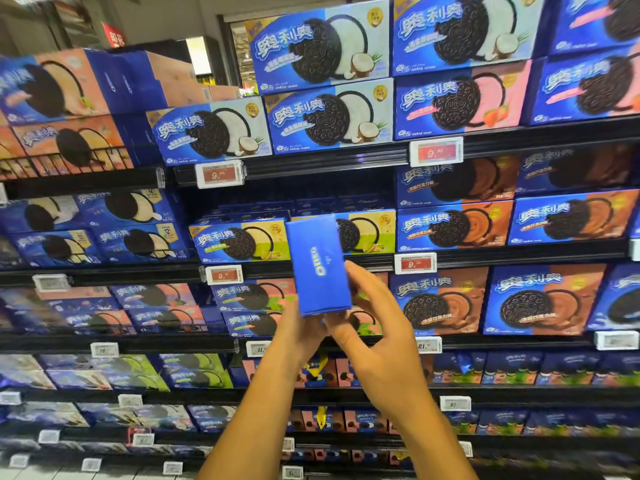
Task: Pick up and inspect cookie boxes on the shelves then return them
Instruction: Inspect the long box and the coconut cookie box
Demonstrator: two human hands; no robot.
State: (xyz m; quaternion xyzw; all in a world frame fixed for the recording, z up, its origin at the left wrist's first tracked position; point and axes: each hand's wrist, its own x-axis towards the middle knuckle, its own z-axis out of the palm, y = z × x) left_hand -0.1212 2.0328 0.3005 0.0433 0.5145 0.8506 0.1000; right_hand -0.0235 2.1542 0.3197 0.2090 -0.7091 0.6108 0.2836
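Note:
A blue cookie box (318, 266) stands upright in front of the shelves, its narrow side with a white logo facing me. My left hand (298, 332) holds it from below, fingers mostly hidden behind the box. My right hand (375, 332) touches the box's right edge and lower corner, fingers curved along it. Behind the box, on the second shelf (304, 266), sit matching boxes with yellow-green fronts (242, 242).
Several black shelves are packed with blue cookie boxes: coconut ones (329, 114) and pink ones (460, 98) above, brown chocolate ones (453, 225) at right. Price tags (220, 174) hang on the shelf edges. Lower shelves hold smaller packs.

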